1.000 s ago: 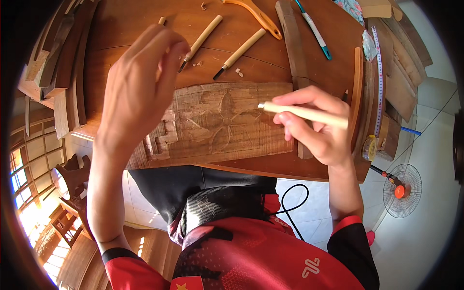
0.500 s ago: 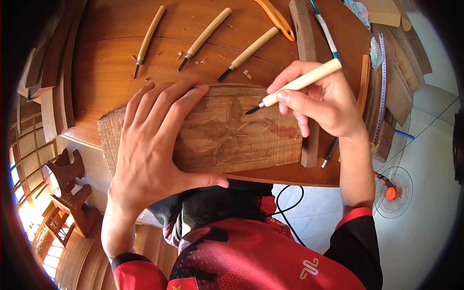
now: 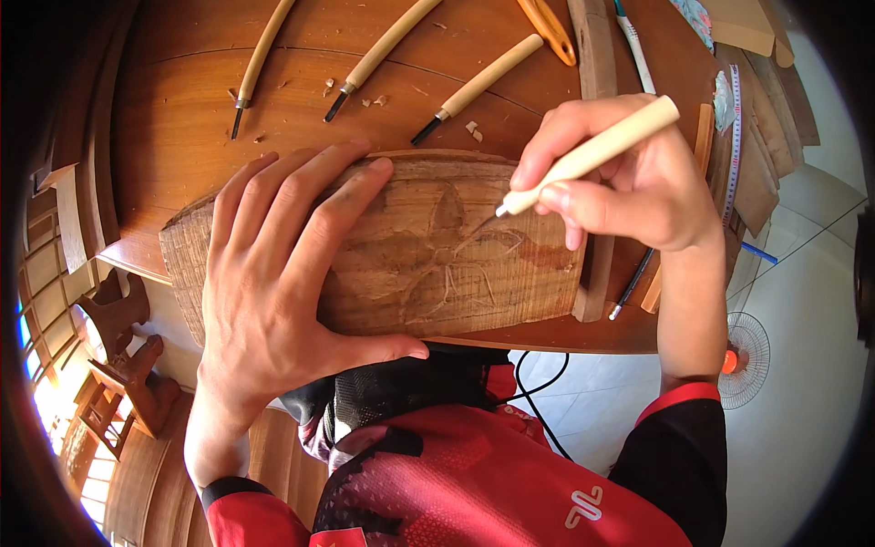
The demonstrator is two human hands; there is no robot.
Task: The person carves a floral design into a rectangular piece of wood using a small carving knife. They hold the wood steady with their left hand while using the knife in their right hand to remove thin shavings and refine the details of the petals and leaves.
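Note:
A thick wooden board point(image 3: 538, 296) with a flower shape carved into its face lies near the table's front edge. Across its left part my left hand point(image 3: 273, 251) is spread flat, fingers toward the far edge and thumb along the near side. My right hand point(image 3: 629, 196) grips a wood carving chisel point(image 3: 615, 146) by its pale handle, like a pen. Its dark blade slants down to the left, with the tip at the carved flower, right of the upper petal. Beyond the board lie three similar chisels: one at left point(image 3: 262, 55), one in the middle point(image 3: 392, 41), one at right point(image 3: 488, 80).
Wood chips point(image 3: 474, 130) are scattered on the table point(image 3: 182, 118). A wooden bar point(image 3: 597, 68) runs along the board's right side, beside an orange-handled tool point(image 3: 550, 32), a pencil point(image 3: 631, 287) and a measuring tape point(image 3: 734, 137). A fan point(image 3: 747, 360) stands on the floor at right.
My right hand has brought the chisel tip down and slightly left, nearer the flower's centre. My left hand stays on the board. The whole view has shifted a little.

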